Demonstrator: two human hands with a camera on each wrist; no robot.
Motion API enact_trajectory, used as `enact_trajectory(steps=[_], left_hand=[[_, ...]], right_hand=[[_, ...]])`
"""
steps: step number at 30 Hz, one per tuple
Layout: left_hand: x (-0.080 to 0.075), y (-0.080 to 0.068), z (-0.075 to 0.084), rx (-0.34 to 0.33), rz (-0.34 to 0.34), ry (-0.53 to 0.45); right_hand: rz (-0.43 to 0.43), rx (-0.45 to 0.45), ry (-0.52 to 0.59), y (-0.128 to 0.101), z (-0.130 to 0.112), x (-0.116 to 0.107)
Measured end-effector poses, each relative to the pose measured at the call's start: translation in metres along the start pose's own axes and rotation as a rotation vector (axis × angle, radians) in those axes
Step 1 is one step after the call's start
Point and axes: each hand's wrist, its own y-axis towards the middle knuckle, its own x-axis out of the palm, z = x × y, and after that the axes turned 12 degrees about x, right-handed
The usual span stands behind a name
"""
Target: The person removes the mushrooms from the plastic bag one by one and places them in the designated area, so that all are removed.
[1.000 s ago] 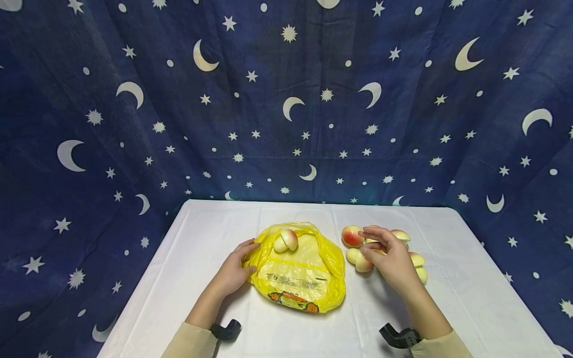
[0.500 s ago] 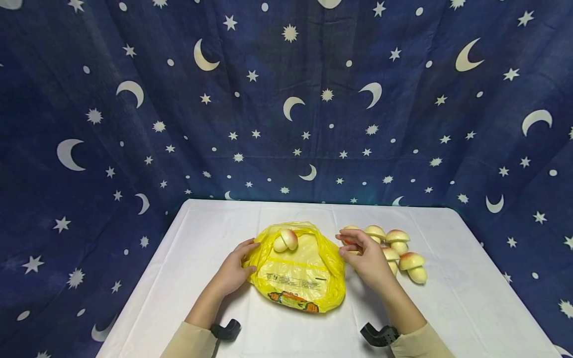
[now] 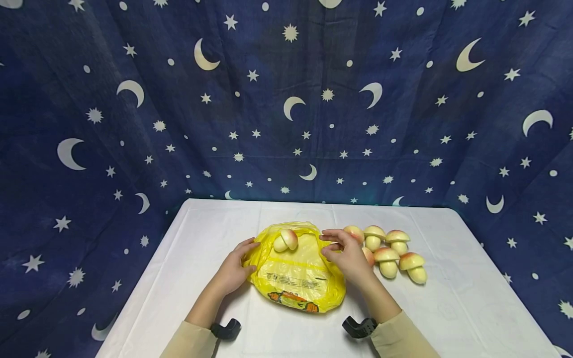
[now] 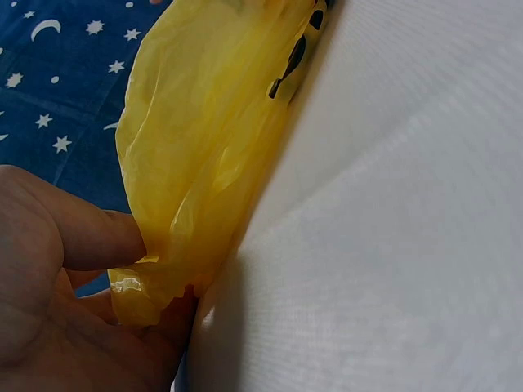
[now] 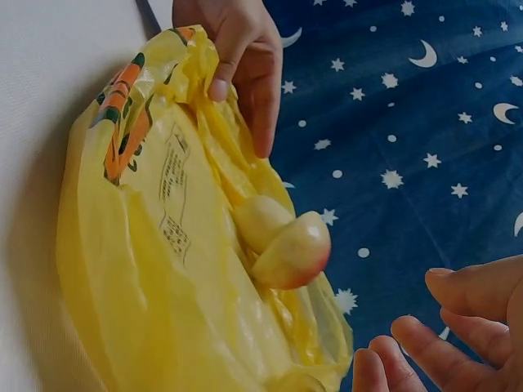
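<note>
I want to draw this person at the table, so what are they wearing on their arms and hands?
Both arms wear long beige sleeves, the left sleeve and the right sleeve. At each wrist sits a small black device: one by the left cuff and one by the right cuff. The left hand and right hand are bare, with no gloves and no rings that I can see.

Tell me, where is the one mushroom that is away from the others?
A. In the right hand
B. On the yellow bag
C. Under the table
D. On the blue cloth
B: one mushroom lies on the yellow bag near its opening, apart from the group on the table to the right.
</note>
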Motion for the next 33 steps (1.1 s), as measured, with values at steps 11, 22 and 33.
enact_trajectory(steps=[11,22,33], left_hand=[[0.000,0.000,0.000,-0.010,-0.001,0.002],[0.000,0.001,-0.001,0.002,-0.002,-0.007],[-0.001,0.000,0.000,0.001,-0.001,-0.010]], right_hand=[[-0.031,0.003,0.011,0.015,-0.002,0.021],[-0.049,0.008,0.002,0.023,-0.007,0.039],[-0.011,0.008,-0.039,0.033,-0.005,0.053]])
